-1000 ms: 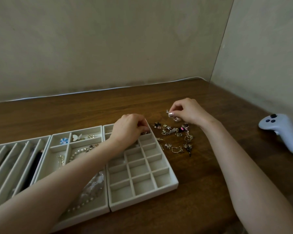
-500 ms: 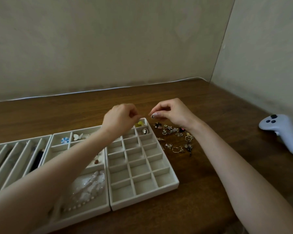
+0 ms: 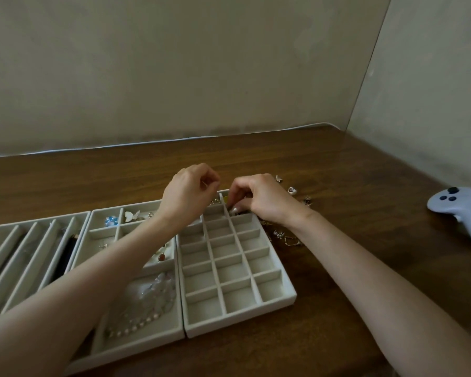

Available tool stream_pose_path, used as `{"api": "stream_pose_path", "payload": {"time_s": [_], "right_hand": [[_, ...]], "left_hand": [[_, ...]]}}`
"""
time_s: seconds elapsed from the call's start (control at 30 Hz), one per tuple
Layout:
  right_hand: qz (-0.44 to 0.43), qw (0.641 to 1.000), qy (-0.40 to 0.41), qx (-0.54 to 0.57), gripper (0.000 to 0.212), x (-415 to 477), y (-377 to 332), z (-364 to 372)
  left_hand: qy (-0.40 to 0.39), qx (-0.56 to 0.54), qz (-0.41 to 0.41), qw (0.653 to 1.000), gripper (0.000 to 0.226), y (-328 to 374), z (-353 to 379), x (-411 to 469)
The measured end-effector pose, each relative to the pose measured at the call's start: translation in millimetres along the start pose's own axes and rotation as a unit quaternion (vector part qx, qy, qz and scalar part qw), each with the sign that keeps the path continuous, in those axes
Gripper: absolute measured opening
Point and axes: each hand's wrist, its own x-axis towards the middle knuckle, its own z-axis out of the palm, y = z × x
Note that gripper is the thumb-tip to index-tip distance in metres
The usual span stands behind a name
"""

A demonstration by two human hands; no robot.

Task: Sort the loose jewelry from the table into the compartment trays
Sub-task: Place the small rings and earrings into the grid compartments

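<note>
My right hand reaches over the far right corner of the grid tray, and its fingertips pinch a small silvery earring down in a far compartment. My left hand hovers just left of it above the tray's far edge, thumb pressed to curled forefinger; anything between them is too small to see. Loose jewelry lies scattered on the wooden table to the right of the tray, partly hidden under my right wrist.
A middle tray holds a pearl strand, a butterfly piece and a blue flower. A long-slot tray sits at the left. A white game controller lies at the far right. Walls close off the table's back and right.
My right hand carried a small piece from the loose pile leftward and lowered it into the grid tray's far corner. My left hand lifted out of the tray and now hovers.
</note>
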Motion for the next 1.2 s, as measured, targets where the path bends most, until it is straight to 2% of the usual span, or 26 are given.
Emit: {"api": "stream_pose_path", "payload": {"time_s": [0.13,0.2,0.33,0.47,0.6,1.03,1.2], "right_hand": [[-0.028,0.994,0.021,-0.101,0.012,0,0,2],[-0.026,0.995,0.036,-0.094,0.012,-1,1,-3],[0.048,0.997,0.062,-0.026,0.01,-7,9,-30],[0.106,0.99,0.073,-0.051,0.012,-10,23,-47],[0.134,0.987,0.039,-0.075,0.011,-11,27,-47],[0.106,0.984,0.051,-0.136,0.018,-4,33,-28],[0.105,0.981,0.066,-0.148,0.009,-2,37,-23]], "left_hand": [[0.004,-0.001,0.015,1.0,0.008,0,1,-4],[-0.003,-0.002,0.026,1.0,0.009,0,2,-7],[-0.019,-0.02,0.031,0.999,0.01,2,2,-10],[-0.025,-0.038,0.041,0.998,0.012,3,3,-11],[-0.042,-0.033,0.064,0.997,0.014,4,3,-12],[-0.072,-0.031,0.085,0.993,0.015,6,4,-14],[-0.066,-0.033,0.086,0.994,0.014,8,3,-14]]}}
